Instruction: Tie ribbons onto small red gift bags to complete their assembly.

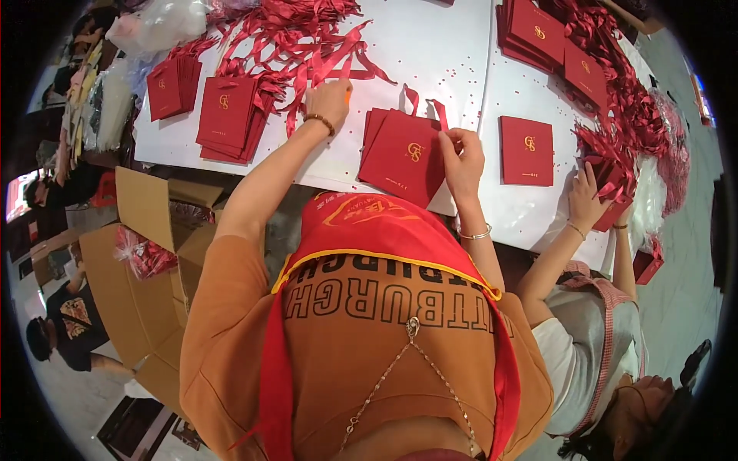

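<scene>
In front of me on the white table lies a small stack of red paper gift bags with gold lettering and a red ribbon handle at the top edge. My right hand pinches the top bag's upper right corner, beside the ribbon. My left hand is closed at the edge of a tangle of red ribbons. A bit of an orange object shows at its fingers; its kind is hidden. A fanned stack of red bags lies left of that hand, with a smaller stack beyond.
A single red bag stack lies to the right, near a co-worker's hands handling red bags and ribbons. More bags are piled at the far right. An open cardboard box stands at my left. Small red dots speckle the table.
</scene>
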{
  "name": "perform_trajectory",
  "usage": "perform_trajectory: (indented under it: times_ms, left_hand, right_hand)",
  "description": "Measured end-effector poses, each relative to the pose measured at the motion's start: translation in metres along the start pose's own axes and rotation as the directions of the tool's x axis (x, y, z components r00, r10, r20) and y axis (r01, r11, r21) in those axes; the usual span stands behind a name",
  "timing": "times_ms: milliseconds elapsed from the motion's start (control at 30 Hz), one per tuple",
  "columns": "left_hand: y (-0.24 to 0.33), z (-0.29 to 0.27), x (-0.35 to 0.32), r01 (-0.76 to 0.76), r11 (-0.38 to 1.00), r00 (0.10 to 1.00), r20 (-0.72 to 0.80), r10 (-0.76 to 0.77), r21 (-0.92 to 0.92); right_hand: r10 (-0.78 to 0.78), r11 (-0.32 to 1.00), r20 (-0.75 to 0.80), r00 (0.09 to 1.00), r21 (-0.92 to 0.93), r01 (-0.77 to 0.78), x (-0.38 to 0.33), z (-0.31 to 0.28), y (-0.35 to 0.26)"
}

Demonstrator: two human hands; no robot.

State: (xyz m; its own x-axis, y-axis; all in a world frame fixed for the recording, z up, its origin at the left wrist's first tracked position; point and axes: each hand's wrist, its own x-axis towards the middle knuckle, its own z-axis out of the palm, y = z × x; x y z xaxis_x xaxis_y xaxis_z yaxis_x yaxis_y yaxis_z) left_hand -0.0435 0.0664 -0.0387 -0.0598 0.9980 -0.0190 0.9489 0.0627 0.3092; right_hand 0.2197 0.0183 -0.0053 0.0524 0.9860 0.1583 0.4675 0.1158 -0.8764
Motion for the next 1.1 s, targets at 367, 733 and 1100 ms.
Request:
perform_trajectory:
  times_ms: [367,733,1100]
  left_hand:
    - [0.009,-0.028,-0.022,0.007,0.982,1.000,0.016,-0.004,-0.189]
    - [0.004,-0.003,0.003,-0.043,0.930,0.999,-0.007,0.044,-0.366]
    - [0.007,0.023,-0.001,0.070,0.932,0.985,-0.123,-0.121,-0.356]
  right_hand:
    - [-0.403,0.905,0.216,0.890,-0.048,0.422,0.013,0.015,-0.020]
    - [-0.245,0.932,0.375,0.894,-0.163,0.324,0.023,0.020,-0.010]
    - [0.155,0.946,0.496,0.854,-0.324,0.016,0.034,0.017,-0.020]
